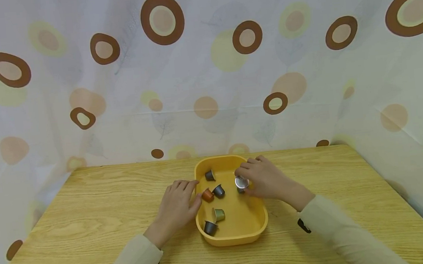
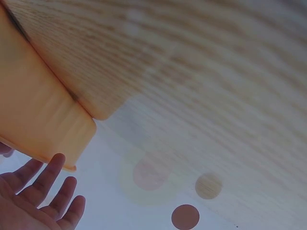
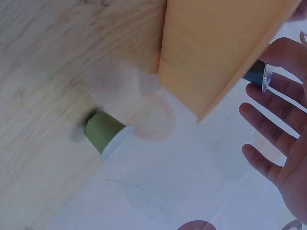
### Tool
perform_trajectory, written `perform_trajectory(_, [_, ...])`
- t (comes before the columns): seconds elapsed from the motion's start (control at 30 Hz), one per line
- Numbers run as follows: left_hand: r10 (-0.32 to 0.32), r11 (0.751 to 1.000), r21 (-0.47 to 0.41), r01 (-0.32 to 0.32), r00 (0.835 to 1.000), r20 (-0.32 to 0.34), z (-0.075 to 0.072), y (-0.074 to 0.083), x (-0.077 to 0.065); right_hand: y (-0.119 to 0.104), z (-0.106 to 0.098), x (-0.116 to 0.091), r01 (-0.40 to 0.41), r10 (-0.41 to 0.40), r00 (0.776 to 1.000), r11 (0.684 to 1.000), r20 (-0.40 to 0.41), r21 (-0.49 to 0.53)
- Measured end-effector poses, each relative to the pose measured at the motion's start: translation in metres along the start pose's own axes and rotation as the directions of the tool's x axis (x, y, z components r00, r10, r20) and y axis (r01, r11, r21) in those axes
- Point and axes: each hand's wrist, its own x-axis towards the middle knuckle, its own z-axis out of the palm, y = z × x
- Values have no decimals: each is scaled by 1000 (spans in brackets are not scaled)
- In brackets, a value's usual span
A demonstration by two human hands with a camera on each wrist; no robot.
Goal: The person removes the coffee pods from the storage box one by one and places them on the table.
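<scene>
The right hand (image 1: pixel 263 180) pinches a silver-lidded coffee capsule (image 1: pixel 242 182) by the tray's (image 1: pixel 239 220) right edge; a slack pinch could drop it onto the table (image 1: pixel 108 210). The left hand (image 1: pixel 176 205), fingers loosely spread, is at the left edge, where pressing might tip the tray.

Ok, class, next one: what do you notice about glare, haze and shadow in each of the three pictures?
Head: fairly clear, with a small glare spot on the table at the bottom edge; left wrist: hazy and washed out, the wood grain soft; right wrist: pale too, with a dark shadow beside the green capsule.
</scene>
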Motion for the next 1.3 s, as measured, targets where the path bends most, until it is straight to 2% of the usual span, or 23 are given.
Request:
perform_trajectory(0.2, [6, 1000, -3, -7, 1000, -21, 0, 0, 0, 9, -9, -3, -41, 41, 999, 999, -14, 18])
perform_trajectory(0.6, [6, 1000, 0, -6, 1000, -20, -1, 0, 0, 24, -19, -15, -123, 123, 992, 992, 12, 33])
perform_trajectory(1.3, [7, 1000, -2, -7, 1000, -8, 0, -1, 0, 45, -7, -52, -236, 232, 970, 970, 70, 51])
